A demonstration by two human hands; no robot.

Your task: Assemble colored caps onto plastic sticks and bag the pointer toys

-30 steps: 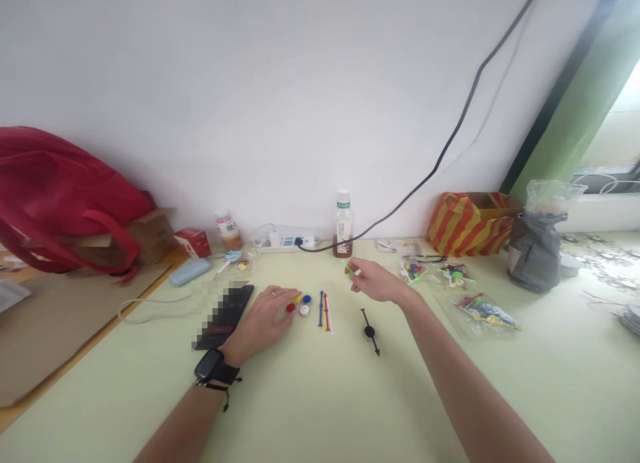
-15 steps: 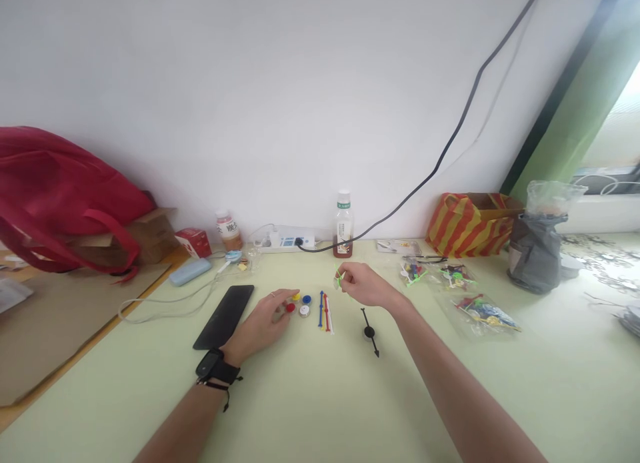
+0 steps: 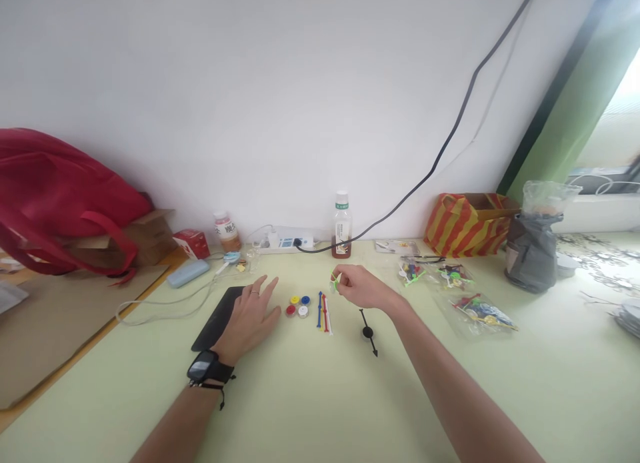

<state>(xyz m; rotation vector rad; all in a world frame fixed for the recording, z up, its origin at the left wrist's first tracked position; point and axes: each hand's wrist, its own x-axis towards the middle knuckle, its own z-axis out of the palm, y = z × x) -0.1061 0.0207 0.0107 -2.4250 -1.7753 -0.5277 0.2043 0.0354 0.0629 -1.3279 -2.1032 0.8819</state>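
Observation:
My right hand (image 3: 361, 287) hovers over the table and pinches a small green plastic stick (image 3: 333, 281) at its fingertips. Just below it lie several thin coloured sticks (image 3: 324, 311) side by side. To their left sit small round caps (image 3: 299, 305) in yellow, blue, red and white. My left hand (image 3: 249, 317) lies flat and open on the table beside the caps, partly over a black phone (image 3: 216, 321); a watch is on that wrist. A black spinner pointer (image 3: 369, 331) lies to the right of the sticks.
Clear bags of coloured parts (image 3: 460, 295) lie at the right. A bottle (image 3: 342, 225), a power strip (image 3: 287, 241) and a small bottle (image 3: 225, 231) stand by the wall. A red bag (image 3: 60, 196) is at the left, a striped bag (image 3: 465, 223) and grey pouch (image 3: 533, 251) at the right.
My left hand has left the caps, slid left and opened flat over the phone. My right hand has carried the green stick leftward toward the row of sticks.

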